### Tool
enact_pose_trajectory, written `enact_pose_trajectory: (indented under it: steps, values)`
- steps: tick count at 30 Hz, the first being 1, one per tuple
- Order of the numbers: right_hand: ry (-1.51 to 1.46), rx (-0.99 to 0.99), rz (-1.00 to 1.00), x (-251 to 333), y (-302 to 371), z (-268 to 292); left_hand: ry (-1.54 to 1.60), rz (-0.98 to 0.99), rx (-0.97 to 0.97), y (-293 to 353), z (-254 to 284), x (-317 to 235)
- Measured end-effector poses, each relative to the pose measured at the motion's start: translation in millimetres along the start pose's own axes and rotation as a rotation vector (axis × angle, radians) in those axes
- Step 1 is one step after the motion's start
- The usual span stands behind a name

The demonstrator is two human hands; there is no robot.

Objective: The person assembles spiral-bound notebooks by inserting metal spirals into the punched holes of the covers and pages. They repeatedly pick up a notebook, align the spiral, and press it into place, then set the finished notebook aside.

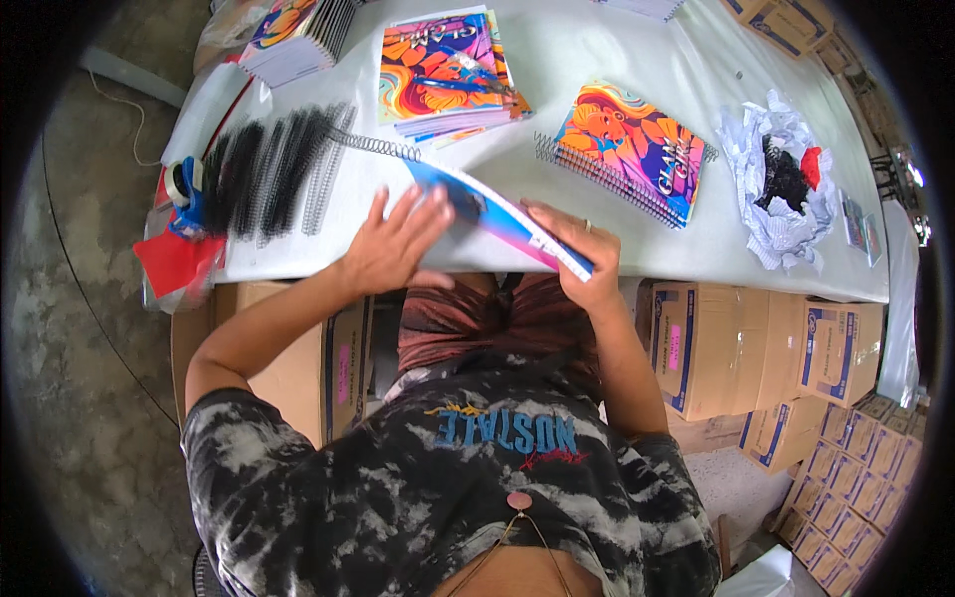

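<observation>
Head view: the unfinished notebook (502,221) is at the centre of the frame, held tilted above the near part of the white-covered bench (696,264); the right hand (587,254) grips its lower-right end, thumb and fingers closed on the sheets; the left hand (398,239) is at the left of its upper end, fingers extended and spread, apparently holding nothing; contact with the sheets cannot be told.

A loose metal coil (373,146) reaches the notebook's upper-left corner; whether it has entered the sheets cannot be told; further dark coils (264,179) lie at the left of the frame; a coil-bound notebook (632,149) lies right of centre, below a stack of covers (428,55) in reading order.

Step in hand, as judged: coil fitting along the edge; the next move calls for a steady right grip, coil and edge aligned, and light left-hand guidance.
</observation>
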State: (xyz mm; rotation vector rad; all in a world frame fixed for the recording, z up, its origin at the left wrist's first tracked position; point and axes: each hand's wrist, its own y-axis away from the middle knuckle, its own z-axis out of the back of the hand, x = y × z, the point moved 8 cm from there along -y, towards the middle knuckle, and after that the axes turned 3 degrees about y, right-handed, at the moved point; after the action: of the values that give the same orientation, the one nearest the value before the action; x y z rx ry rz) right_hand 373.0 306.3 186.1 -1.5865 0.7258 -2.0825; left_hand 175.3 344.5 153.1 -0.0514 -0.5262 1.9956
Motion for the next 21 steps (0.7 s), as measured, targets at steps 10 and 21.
enact_pose_trajectory:
  steps: [10,21]
  values:
    - [0.125,0.002,0.126,7,0,-5,-0.002,0.169,-0.484,-25,22,28]
    - [0.105,0.072,0.139,16,7,-13,0.121,-0.040,-0.557,-18,43,-18]
